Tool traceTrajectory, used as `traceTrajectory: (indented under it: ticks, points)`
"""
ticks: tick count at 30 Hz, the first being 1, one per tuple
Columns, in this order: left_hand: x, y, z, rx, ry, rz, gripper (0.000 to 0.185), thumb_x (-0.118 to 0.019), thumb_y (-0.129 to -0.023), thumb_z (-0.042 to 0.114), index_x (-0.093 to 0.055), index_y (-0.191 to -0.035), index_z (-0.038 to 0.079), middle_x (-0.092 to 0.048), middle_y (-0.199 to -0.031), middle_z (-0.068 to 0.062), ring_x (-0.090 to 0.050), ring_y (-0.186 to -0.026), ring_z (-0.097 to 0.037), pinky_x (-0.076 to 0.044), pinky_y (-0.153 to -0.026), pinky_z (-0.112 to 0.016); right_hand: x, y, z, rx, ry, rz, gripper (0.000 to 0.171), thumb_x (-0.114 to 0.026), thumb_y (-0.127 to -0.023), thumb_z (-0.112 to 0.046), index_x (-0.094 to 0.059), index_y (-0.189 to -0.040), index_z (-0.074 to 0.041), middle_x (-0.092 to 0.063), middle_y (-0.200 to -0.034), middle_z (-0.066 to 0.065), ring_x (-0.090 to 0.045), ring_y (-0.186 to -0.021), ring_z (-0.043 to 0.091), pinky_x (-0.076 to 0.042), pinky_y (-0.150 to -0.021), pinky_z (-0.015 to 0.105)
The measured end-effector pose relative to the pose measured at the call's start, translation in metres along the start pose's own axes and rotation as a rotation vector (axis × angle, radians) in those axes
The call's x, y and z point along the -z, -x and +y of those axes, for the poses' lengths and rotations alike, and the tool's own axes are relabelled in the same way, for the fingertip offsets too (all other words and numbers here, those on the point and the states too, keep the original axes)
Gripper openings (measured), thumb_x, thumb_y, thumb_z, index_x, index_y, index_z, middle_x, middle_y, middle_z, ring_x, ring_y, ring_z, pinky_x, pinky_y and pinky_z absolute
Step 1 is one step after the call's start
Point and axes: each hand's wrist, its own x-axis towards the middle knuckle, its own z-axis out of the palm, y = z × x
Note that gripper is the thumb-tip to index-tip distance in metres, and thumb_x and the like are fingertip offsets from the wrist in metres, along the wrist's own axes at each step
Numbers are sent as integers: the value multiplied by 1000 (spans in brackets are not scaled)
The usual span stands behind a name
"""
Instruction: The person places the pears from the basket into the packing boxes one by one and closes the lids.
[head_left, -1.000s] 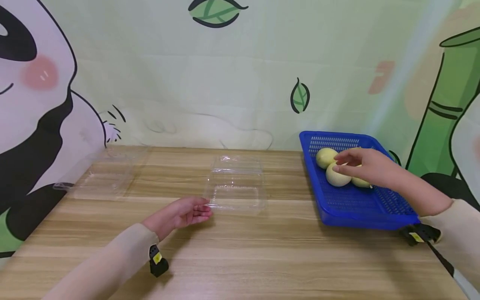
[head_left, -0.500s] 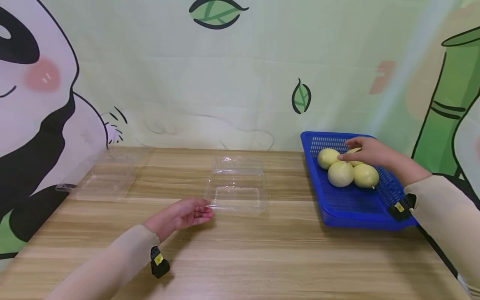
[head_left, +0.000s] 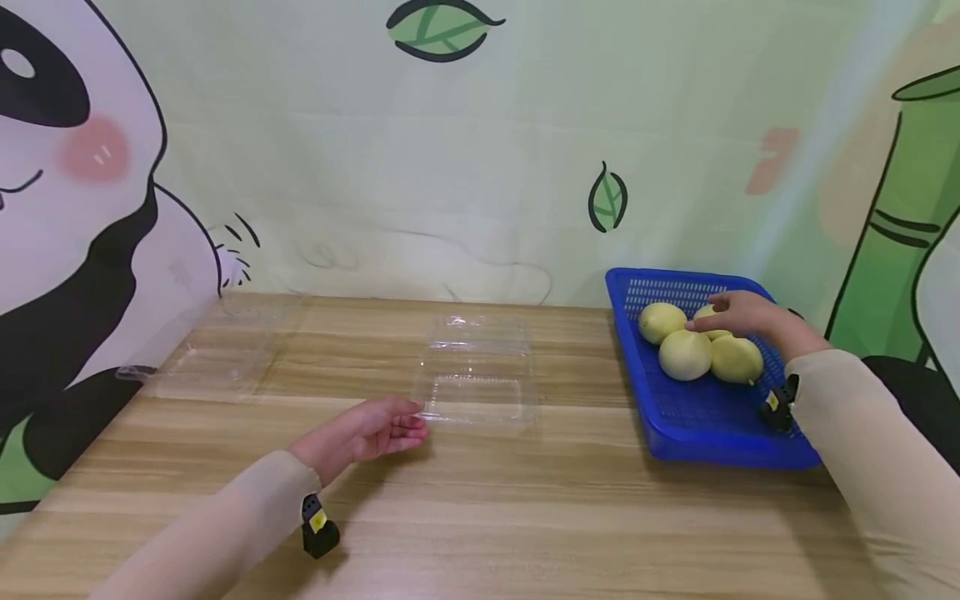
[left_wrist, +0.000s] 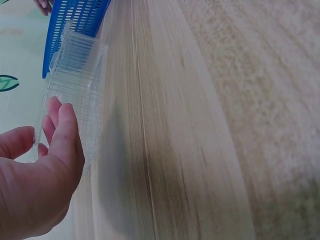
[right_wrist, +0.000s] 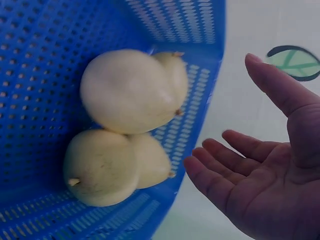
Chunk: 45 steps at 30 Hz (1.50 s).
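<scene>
A wooden table point(head_left: 480, 517) with a pale, streaky grain fills the view from the head camera, backed by a wall point(head_left: 450, 167) painted with a cartoon panda, leaves and bamboo. At about two o'clock on the table sits a blue perforated plastic basket point(head_left: 705, 433), rectangular with sloping mesh walls. Inside it, toward its far end, lie four pale yellow, smooth-skinned pears point(head_left: 685, 353), rounded and packed close together, touching one another. The right hand point(head_left: 738, 312) hovers over the pears at the far side of the pile; its fingertips appear to reach the rearmost pear. In the right wrist view the fingers point(right_wrist: 220, 155) are slightly apart, gently bent, and grip nothing, with the pears point(right_wrist: 125, 95) lying just beside them, at their nine o'clock. Near the table's centre lies a clear, thin plastic clamshell box point(head_left: 474, 373), ribbed and opened flat. The left hand point(head_left: 360, 429) rests on the table at the box's seven o'clock corner, palm turned inward, fingers relaxed and loosely together, fingertips at or just short of the box's edge. A second clear plastic box point(head_left: 213, 354) lies at ten o'clock, well apart.
</scene>
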Motion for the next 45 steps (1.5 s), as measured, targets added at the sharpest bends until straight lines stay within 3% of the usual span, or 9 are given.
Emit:
traceTrajectory:
  ticks: [7,17,25,32,36,45]
  points:
    - [1,-1,0,-8,1,-6,11,-46,-107,10,-53,-110,1,-67,-83,1,-67,-78,-8,-63,-79,-19,-6,-15,16,-26,-48,-107,87,-58,-103,-34,-14,-149,26,-16,-154,48,-30,-140,64,-41,-115,68]
    - [1,0,0,-10,-20,-20,14,-45,-107,11,-51,-114,0,-67,-82,2,-67,-79,-8,-63,-80,-18,-11,-30,22,-76,15,-168,89,-66,-97,-27,-15,-149,25,-8,-153,49,-26,-140,64,-34,-118,71]
    - [1,-1,-2,-9,-31,-16,13,-44,-108,12,-53,-109,3,-67,-82,2,-67,-78,-8,-62,-78,-18,-19,-40,27,-56,34,-199,88,-68,-95,-21,-16,-147,27,-20,-151,50,-29,-140,64,-34,-119,70]
    - [-1,0,-2,-7,-31,-13,13,-44,-108,12,-54,-103,6,-67,-83,2,-66,-79,-8,-62,-78,-18,-25,-43,27,15,131,-109,85,-74,-90,-23,-29,-140,29,-34,-146,49,-39,-134,63,-43,-113,66]
    - [-2,-1,-2,-7,-30,-14,13,-43,-108,13,-53,-107,4,-66,-83,2,-66,-79,-8,-62,-78,-18,-29,-46,24,41,169,-65,85,-74,-90,-30,-35,-140,27,-38,-145,48,-40,-134,62,-42,-114,65]
    - [-2,-1,-2,-11,-35,-8,12,-45,-108,12,-54,-105,5,-66,-84,1,-67,-80,-9,-62,-79,-19,-40,-51,21,62,51,-56,85,-67,-96,-29,-26,-145,27,-32,-148,49,-36,-139,61,-35,-119,68]
